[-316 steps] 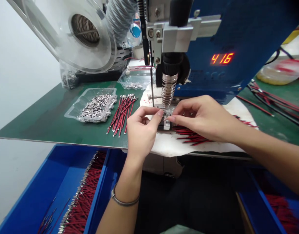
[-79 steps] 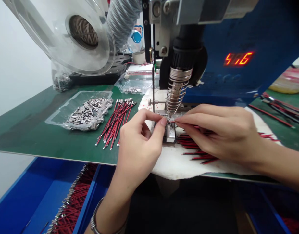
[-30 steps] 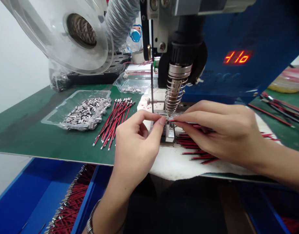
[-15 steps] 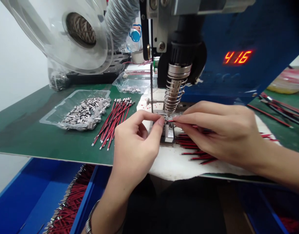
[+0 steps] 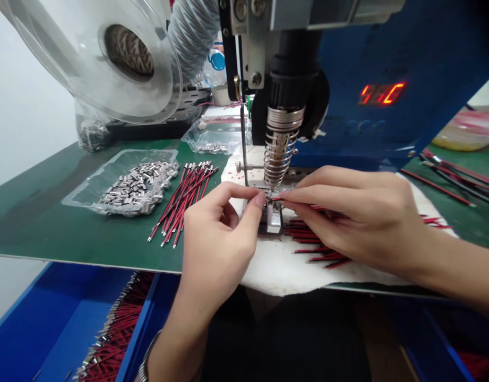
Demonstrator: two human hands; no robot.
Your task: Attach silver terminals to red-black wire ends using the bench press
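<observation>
My left hand point(image 5: 220, 233) is pinched at the small metal fixture point(image 5: 273, 220) under the soldering iron tip point(image 5: 276, 159); what its fingertips hold is too small to make out. My right hand point(image 5: 359, 212) comes in from the right, fingers closed on a thin red and black wire point(image 5: 308, 207) whose end sits at the fixture below the tip. Both hands' fingertips nearly meet there. More cut wires point(image 5: 319, 246) lie under my right hand on a white cloth point(image 5: 284, 270).
A clear bag of small metal sleeves point(image 5: 136, 183) and a bundle of finished red wires point(image 5: 184, 204) lie on the green mat point(image 5: 49, 228) at left. A clear solder reel point(image 5: 109, 53) hangs upper left. The blue machine shows a red display point(image 5: 382, 94). Blue bins point(image 5: 69, 329) below hold wires.
Both hands stay pinched at the fixture under the iron tip. The view has shifted slightly left; the display digits flicker.
</observation>
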